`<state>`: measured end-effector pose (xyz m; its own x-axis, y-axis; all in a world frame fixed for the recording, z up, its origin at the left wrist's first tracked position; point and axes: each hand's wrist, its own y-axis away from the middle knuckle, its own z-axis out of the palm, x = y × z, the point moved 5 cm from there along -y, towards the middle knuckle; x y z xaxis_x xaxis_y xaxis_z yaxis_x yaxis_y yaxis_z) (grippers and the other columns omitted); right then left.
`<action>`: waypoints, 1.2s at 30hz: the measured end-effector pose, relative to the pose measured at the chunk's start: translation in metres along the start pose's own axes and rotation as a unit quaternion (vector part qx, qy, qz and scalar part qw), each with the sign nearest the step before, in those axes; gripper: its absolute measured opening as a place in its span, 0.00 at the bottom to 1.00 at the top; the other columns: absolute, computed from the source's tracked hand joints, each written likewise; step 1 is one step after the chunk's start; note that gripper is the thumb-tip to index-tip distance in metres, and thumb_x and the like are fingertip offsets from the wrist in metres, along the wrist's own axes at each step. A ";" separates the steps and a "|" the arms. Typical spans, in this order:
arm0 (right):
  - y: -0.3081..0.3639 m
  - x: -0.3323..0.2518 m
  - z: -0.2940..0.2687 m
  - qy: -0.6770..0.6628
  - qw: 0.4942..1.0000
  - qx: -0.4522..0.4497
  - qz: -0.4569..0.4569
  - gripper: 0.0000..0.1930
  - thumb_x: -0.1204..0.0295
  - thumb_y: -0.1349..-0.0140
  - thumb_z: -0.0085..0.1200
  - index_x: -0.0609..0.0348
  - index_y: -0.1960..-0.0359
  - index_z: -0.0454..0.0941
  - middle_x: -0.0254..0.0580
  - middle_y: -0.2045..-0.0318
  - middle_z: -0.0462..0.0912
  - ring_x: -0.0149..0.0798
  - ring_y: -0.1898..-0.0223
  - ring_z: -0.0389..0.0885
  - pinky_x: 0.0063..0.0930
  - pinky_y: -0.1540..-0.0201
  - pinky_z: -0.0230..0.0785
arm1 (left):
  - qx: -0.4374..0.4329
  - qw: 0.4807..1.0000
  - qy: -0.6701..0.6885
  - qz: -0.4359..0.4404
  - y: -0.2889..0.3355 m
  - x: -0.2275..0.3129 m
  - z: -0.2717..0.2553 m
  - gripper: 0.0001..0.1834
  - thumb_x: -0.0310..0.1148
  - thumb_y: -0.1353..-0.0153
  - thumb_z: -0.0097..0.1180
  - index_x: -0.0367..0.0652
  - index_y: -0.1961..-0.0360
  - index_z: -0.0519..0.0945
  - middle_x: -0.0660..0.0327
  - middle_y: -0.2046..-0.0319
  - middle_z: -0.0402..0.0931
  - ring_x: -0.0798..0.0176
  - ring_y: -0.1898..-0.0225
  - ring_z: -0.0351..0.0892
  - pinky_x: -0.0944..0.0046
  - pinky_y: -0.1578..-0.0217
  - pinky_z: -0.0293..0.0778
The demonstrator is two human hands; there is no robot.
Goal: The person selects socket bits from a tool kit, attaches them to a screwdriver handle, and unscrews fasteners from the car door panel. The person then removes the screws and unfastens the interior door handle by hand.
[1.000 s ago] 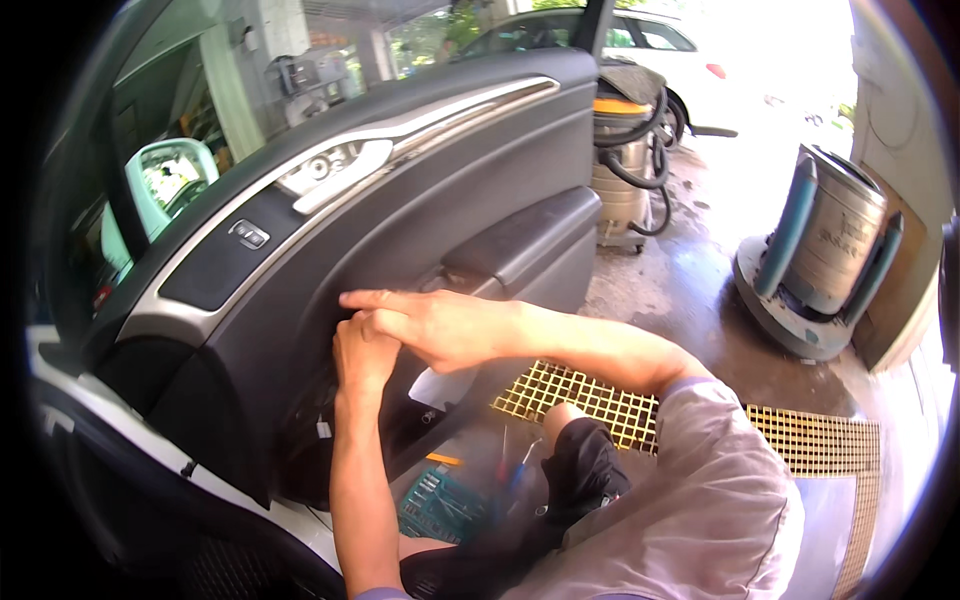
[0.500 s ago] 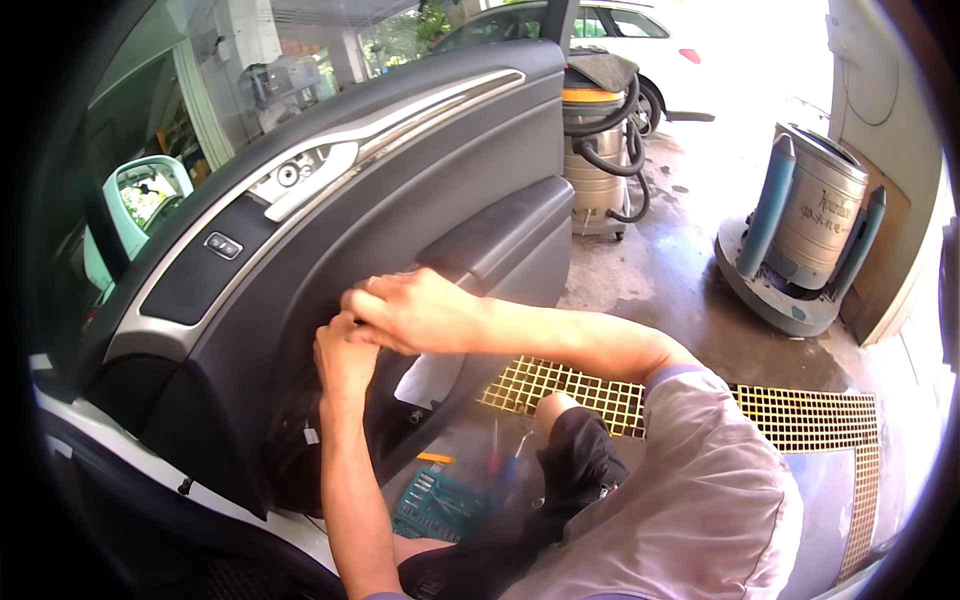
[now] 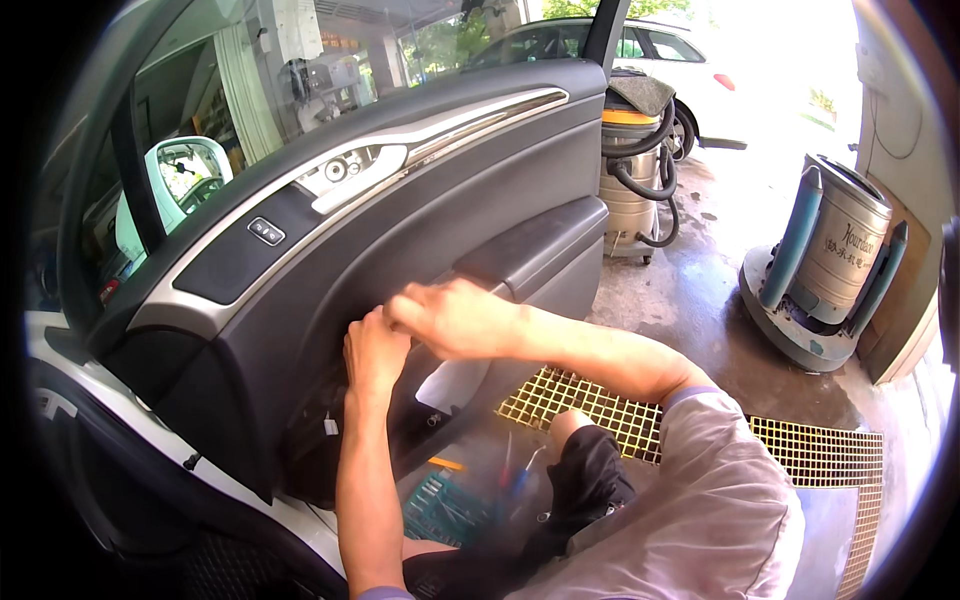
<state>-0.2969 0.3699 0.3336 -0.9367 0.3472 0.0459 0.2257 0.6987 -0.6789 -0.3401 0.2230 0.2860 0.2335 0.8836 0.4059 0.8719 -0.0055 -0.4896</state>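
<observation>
A dark grey car door panel (image 3: 450, 215) with silver trim stands open in front of me. My left hand (image 3: 376, 350) is closed at the panel's lower middle, its forearm rising from below. My right hand (image 3: 447, 317) reaches across from the right, fingers curled against the left hand's fingertips and slightly blurred. Anything pinched between the two hands is hidden. Just right of them is the armrest (image 3: 530, 250). Below, a whitish patch (image 3: 447, 385) shows in the lower door, and a small white tab (image 3: 331, 427) sits left of my forearm.
On the floor by my knees lie a teal tool case (image 3: 445, 510), an orange strip (image 3: 447, 464) and a blue-handled tool (image 3: 523, 473). A yellow grating (image 3: 580, 408) crosses the floor. Beyond are a shop vacuum (image 3: 632, 190), a steel drum on a round base (image 3: 840, 250) and a white car (image 3: 680, 60).
The view has swung, so the door and floor things sit farther right and lower. My hands stay together at the panel; the right hand has turned slightly over the left.
</observation>
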 end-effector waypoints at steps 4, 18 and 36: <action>-0.006 -0.010 -0.018 0.068 0.982 0.154 -0.091 0.10 0.68 0.35 0.56 0.60 0.60 0.70 0.44 0.72 0.76 0.50 0.72 0.82 0.40 0.71 0.77 | 0.004 1.000 0.030 -0.001 0.004 0.009 -0.008 0.17 0.40 0.38 0.53 0.36 0.60 0.84 0.38 0.67 0.81 0.33 0.60 0.80 0.41 0.57 0.76; -0.010 0.008 0.001 0.064 0.996 -0.002 0.054 0.13 0.75 0.44 0.57 0.59 0.60 0.68 0.54 0.66 0.80 0.57 0.63 0.84 0.45 0.65 0.78 | 0.002 1.000 0.006 -0.008 -0.009 -0.006 0.000 0.15 0.37 0.41 0.55 0.39 0.60 0.84 0.37 0.62 0.81 0.32 0.55 0.80 0.42 0.52 0.76; -0.021 0.007 -0.012 0.100 0.992 -0.032 0.075 0.14 0.77 0.44 0.55 0.65 0.58 0.66 0.58 0.68 0.80 0.63 0.62 0.81 0.50 0.61 0.73 | 0.052 0.999 0.010 0.001 -0.007 0.019 -0.018 0.15 0.38 0.43 0.57 0.36 0.67 0.86 0.42 0.65 0.83 0.40 0.57 0.83 0.48 0.56 0.78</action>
<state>-0.3053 0.3652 0.3566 -0.8210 0.5625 0.0975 0.3801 0.6661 -0.6418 -0.3342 0.2311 0.3106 0.2448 0.8744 0.4190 0.8225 0.0415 -0.5673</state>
